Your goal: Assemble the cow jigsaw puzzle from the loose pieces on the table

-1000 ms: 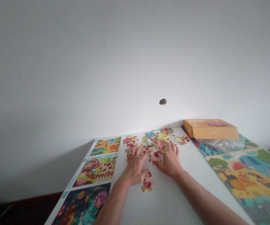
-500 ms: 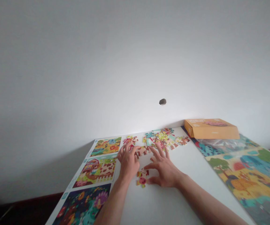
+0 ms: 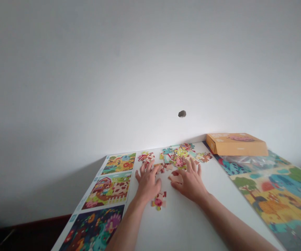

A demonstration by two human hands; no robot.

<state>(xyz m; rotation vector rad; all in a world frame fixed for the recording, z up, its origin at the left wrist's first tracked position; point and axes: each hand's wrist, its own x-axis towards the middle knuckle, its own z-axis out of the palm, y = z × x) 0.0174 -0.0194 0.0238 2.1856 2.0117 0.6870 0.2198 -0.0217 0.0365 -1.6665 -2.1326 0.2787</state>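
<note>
My left hand (image 3: pixel 147 184) is open, its fingers spread and reaching toward loose puzzle pieces (image 3: pixel 147 157) with red and white printing. My right hand (image 3: pixel 190 181) also has its fingers apart. Between its thumb and index finger a brown-and-cream puzzle piece (image 3: pixel 175 177) lies on the white table, and I cannot tell whether the fingertips touch it. Nearer to me sits a small joined cluster of pieces (image 3: pixel 159 201) with a pink pig face, apart from both hands. Beyond the fingers spreads a heap of mixed puzzle pieces (image 3: pixel 180 152), partly overlapping.
Along the left edge runs a printed sheet (image 3: pixel 108 190) with several reference pictures. An orange box (image 3: pixel 240 144) stands at the back right, with a clear plastic bag (image 3: pixel 252 160) by it. A safari puzzle picture (image 3: pixel 281 198) covers the right side. A wall (image 3: pixel 140 87) rises behind.
My right hand has moved away from the pig cluster, up and to the right, beside the brown-and-cream piece. My left hand has shifted slightly right. The pig cluster is now uncovered.
</note>
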